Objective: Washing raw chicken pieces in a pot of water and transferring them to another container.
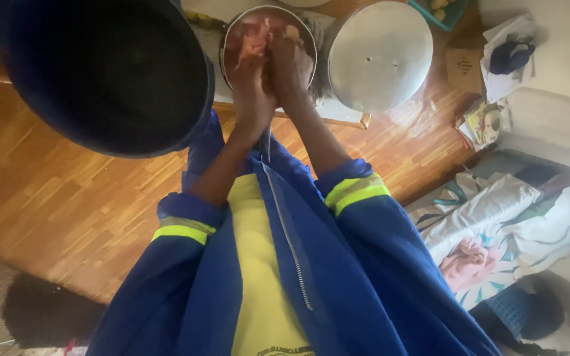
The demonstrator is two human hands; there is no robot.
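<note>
While the big dark-blue round plastic tub (100, 72) sits well off to the left of the fingers, both hands work pinkish meat over a round steel bowl (232, 29) — left hand (253, 79) and right hand (291, 62) pressed together, fingers curled around pieces; grip details blur. Much meat seems left in the bowl. Right of the fingers lies a round steel lid (377, 56) — beyond it, a small brown cardboard box (464, 69).

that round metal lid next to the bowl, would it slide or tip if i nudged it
The round metal lid looks thin and smooth, so probably light and apt to slide. It seems to lie flat on the surface beside the metal bowl, so tipping seems unlikely.
</note>
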